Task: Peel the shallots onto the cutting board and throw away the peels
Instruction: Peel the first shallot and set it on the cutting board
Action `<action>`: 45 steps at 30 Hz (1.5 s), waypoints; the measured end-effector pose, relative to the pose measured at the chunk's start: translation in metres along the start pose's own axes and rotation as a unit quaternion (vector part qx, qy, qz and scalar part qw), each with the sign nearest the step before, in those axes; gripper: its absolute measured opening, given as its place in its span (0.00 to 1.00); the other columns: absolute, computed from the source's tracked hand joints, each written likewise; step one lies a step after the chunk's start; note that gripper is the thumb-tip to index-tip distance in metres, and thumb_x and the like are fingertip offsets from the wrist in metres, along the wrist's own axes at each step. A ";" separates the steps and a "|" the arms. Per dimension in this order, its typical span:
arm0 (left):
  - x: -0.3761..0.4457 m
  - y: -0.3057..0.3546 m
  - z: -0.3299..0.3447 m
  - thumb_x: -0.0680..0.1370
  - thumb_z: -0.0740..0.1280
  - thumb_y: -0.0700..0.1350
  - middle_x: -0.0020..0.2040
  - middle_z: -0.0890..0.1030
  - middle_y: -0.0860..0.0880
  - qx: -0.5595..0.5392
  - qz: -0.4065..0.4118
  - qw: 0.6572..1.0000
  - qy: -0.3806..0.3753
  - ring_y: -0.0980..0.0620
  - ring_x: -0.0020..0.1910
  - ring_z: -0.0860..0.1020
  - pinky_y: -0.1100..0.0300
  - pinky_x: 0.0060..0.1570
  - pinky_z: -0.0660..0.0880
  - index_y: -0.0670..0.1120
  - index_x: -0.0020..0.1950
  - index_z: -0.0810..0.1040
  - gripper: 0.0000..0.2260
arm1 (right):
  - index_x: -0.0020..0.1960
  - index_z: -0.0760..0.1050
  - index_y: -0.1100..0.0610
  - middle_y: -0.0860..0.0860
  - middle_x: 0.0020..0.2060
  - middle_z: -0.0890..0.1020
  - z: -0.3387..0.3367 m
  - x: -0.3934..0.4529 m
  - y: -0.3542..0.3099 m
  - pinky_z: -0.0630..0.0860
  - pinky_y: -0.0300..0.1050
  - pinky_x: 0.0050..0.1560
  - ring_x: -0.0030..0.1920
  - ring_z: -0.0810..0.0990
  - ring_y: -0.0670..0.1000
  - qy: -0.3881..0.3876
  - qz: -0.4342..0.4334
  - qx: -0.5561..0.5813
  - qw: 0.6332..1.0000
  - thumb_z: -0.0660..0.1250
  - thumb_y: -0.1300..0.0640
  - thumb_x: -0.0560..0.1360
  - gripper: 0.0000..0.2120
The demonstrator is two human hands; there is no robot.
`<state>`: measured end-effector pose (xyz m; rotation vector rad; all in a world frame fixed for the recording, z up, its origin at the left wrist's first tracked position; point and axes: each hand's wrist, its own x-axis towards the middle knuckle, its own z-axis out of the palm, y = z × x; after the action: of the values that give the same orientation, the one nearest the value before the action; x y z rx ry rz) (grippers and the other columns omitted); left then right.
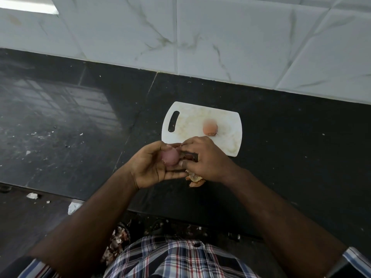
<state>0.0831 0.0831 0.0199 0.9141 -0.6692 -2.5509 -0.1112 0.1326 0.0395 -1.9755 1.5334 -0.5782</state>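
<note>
Left hand: the left hand (154, 165) is cupped, palm up, above the near part of the black countertop (281, 157), and its fingers curl around a pinkish, mostly peeled shallot (170, 156).
Right hand: the right hand (202, 159) touches the left one; its thumb and fingers pinch a dark strip of peel (188, 155) at the right side of that shallot.
Peels: a small heap of loose peels (195, 179), pale and orange-brown, lies on the countertop just under the right hand, close to the near edge of the board.
Cutting board: the white cutting board (190, 121) lies on the countertop near the tiled wall (220, 37), with its handle slot on the left; its near edge is partly hidden by the hands.
Second shallot: an orange-brown shallot (210, 127), with skin on it, sits on the board, a little right of the middle, apart from the hands.
Countertop: small white crumbs (32, 195) are scattered on the left part.
Person: a checked shirt (180, 257) shows at the bottom; both forearms are bare.
</note>
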 end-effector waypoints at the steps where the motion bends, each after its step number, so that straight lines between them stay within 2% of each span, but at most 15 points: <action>1: 0.000 0.000 0.001 0.72 0.66 0.44 0.63 0.77 0.35 0.000 0.000 1.000 -0.008 0.37 0.57 0.79 0.38 0.62 0.76 0.39 0.70 0.73 0.26 | 0.60 0.83 0.52 0.52 0.50 0.83 0.000 0.000 -0.002 0.73 0.48 0.56 0.52 0.77 0.51 -0.003 -0.013 -0.017 1.000 0.71 0.55 0.71 0.17; 6: 0.000 -0.002 0.001 0.69 0.73 0.44 0.61 0.78 0.36 -0.032 0.002 0.999 -0.025 0.36 0.56 0.80 0.34 0.64 0.73 0.38 0.77 0.64 0.38 | 0.52 0.86 0.53 0.51 0.43 0.84 0.004 0.000 -0.005 0.75 0.53 0.48 0.49 0.76 0.52 0.037 -0.027 -0.049 0.998 0.67 0.54 0.74 0.11; 11: -0.001 -0.005 0.002 0.75 0.70 0.47 0.63 0.79 0.36 0.043 0.007 0.999 0.021 0.38 0.59 0.81 0.43 0.61 0.78 0.40 0.71 0.73 0.25 | 0.45 0.85 0.55 0.52 0.36 0.82 0.006 -0.003 -0.005 0.75 0.54 0.38 0.40 0.76 0.51 0.092 -0.012 -0.075 0.993 0.66 0.52 0.73 0.10; 17: -0.001 -0.008 0.005 0.74 0.71 0.41 0.53 0.83 0.38 0.060 0.050 0.994 0.078 0.43 0.49 0.84 0.52 0.51 0.83 0.39 0.64 0.79 0.18 | 0.45 0.82 0.56 0.50 0.38 0.81 0.004 -0.005 -0.006 0.77 0.53 0.40 0.40 0.78 0.49 0.116 0.073 -0.043 0.990 0.66 0.53 0.75 0.08; 20: -0.002 -0.006 0.003 0.74 0.71 0.43 0.58 0.81 0.36 0.045 0.054 0.992 0.108 0.42 0.50 0.84 0.52 0.49 0.84 0.39 0.64 0.77 0.19 | 0.50 0.82 0.56 0.49 0.42 0.83 -0.007 -0.008 -0.001 0.77 0.48 0.42 0.43 0.80 0.48 0.123 0.164 -0.004 0.979 0.67 0.53 0.78 0.08; 25: -0.007 0.000 -0.004 0.76 0.70 0.47 0.65 0.76 0.33 0.002 0.057 0.985 0.165 0.40 0.53 0.83 0.52 0.48 0.84 0.37 0.69 0.73 0.24 | 0.70 0.75 0.52 0.51 0.65 0.79 -0.042 -0.015 -0.009 0.69 0.42 0.53 0.59 0.77 0.50 -0.026 0.211 -0.023 0.977 0.62 0.50 0.83 0.17; 27: -0.007 0.002 -0.005 0.80 0.66 0.45 0.69 0.74 0.31 -0.033 0.054 0.984 0.164 0.38 0.55 0.82 0.50 0.50 0.84 0.37 0.71 0.72 0.22 | 0.67 0.78 0.51 0.49 0.63 0.80 -0.056 -0.017 -0.019 0.68 0.37 0.49 0.56 0.77 0.47 0.020 0.169 -0.067 0.983 0.62 0.52 0.83 0.15; 29: -0.007 0.004 -0.006 0.82 0.62 0.43 0.70 0.74 0.31 -0.056 0.054 0.983 0.167 0.37 0.55 0.83 0.48 0.50 0.83 0.36 0.72 0.71 0.20 | 0.58 0.84 0.50 0.47 0.52 0.83 -0.069 -0.021 -0.031 0.66 0.32 0.42 0.46 0.76 0.42 0.136 0.116 -0.114 0.977 0.68 0.51 0.79 0.10; 32: -0.005 0.005 -0.007 0.82 0.63 0.41 0.70 0.74 0.31 -0.061 0.060 0.980 0.181 0.36 0.52 0.84 0.48 0.46 0.84 0.35 0.72 0.69 0.20 | 0.49 0.84 0.51 0.45 0.43 0.82 -0.058 -0.022 -0.035 0.73 0.36 0.41 0.41 0.78 0.43 0.260 0.083 -0.097 0.957 0.73 0.52 0.75 0.04; 34: -0.003 0.004 -0.006 0.82 0.63 0.41 0.69 0.74 0.31 -0.051 0.059 0.978 0.193 0.37 0.50 0.85 0.49 0.45 0.84 0.35 0.71 0.70 0.19 | 0.50 0.82 0.52 0.48 0.47 0.81 -0.027 -0.020 -0.023 0.77 0.43 0.45 0.47 0.79 0.48 0.163 0.116 -0.099 0.975 0.70 0.56 0.76 0.03; 36: -0.002 0.001 -0.004 0.82 0.64 0.41 0.68 0.74 0.31 -0.042 0.052 0.977 0.200 0.38 0.50 0.84 0.50 0.45 0.84 0.35 0.68 0.72 0.17 | 0.60 0.80 0.48 0.47 0.58 0.77 0.004 -0.028 -0.005 0.78 0.51 0.54 0.60 0.75 0.53 -0.028 0.158 -0.178 0.971 0.67 0.55 0.78 0.12; 37: -0.002 0.000 -0.005 0.82 0.64 0.42 0.68 0.75 0.31 -0.035 0.053 0.977 0.202 0.38 0.51 0.84 0.50 0.46 0.84 0.36 0.67 0.72 0.16 | 0.65 0.78 0.46 0.47 0.64 0.75 0.005 -0.029 0.000 0.77 0.54 0.57 0.64 0.71 0.54 -0.056 0.168 -0.205 0.963 0.66 0.53 0.78 0.16; 39: -0.003 0.000 -0.010 0.82 0.65 0.42 0.67 0.75 0.32 -0.033 0.051 0.978 0.202 0.38 0.53 0.84 0.50 0.48 0.84 0.36 0.66 0.73 0.15 | 0.69 0.76 0.46 0.48 0.67 0.73 -0.016 -0.025 -0.005 0.75 0.57 0.60 0.66 0.70 0.54 -0.009 0.175 -0.191 0.966 0.65 0.48 0.80 0.18; 42: 0.000 -0.001 -0.013 0.81 0.66 0.43 0.66 0.76 0.34 -0.049 0.050 0.976 0.204 0.38 0.53 0.84 0.50 0.49 0.84 0.37 0.66 0.74 0.16 | 0.58 0.83 0.49 0.48 0.53 0.81 -0.063 -0.020 -0.028 0.76 0.48 0.48 0.51 0.78 0.49 0.083 0.142 -0.124 0.979 0.64 0.44 0.80 0.14; 45: 0.002 0.001 -0.012 0.81 0.67 0.44 0.63 0.78 0.35 -0.046 0.052 0.975 0.211 0.39 0.52 0.85 0.50 0.47 0.84 0.38 0.66 0.74 0.17 | 0.54 0.84 0.49 0.43 0.48 0.82 -0.065 -0.017 -0.036 0.74 0.38 0.43 0.44 0.78 0.41 0.213 0.097 -0.056 0.971 0.72 0.54 0.76 0.07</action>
<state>0.0901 0.0773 0.0116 1.2982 -0.4517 -2.1733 -0.1309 0.1446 0.1120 -1.8287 2.0307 -0.8918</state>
